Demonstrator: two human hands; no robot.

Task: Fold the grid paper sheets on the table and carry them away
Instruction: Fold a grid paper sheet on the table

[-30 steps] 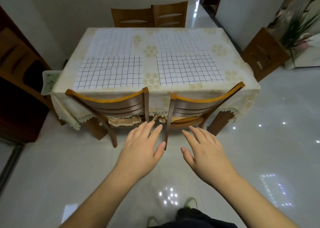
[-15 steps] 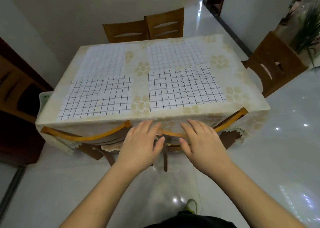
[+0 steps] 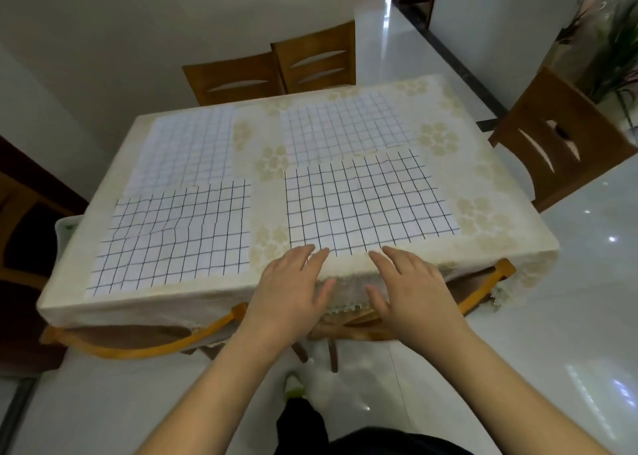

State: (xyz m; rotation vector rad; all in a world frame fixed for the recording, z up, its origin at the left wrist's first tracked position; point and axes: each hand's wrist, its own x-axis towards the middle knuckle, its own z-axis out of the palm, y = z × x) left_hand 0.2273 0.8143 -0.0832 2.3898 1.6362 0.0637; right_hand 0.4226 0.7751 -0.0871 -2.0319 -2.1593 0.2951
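1. Near-right grid sheet (image 3: 369, 206): white, bold black grid, flat and unfolded on the tabletop (image 3: 266, 209).
2. Near-left grid sheet (image 3: 176, 237): same, slightly wrinkled.
3. Two far grid sheets (image 3: 186, 147) (image 3: 345, 126): fainter lines, flat.

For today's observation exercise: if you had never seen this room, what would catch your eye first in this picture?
Four grid paper sheets laid flat in a two-by-two block on the cream tablecloth stand out first; the near right sheet shows the boldest lines. Next, the left hand and right hand, open, palms down, reach over the table's near edge toward that sheet.
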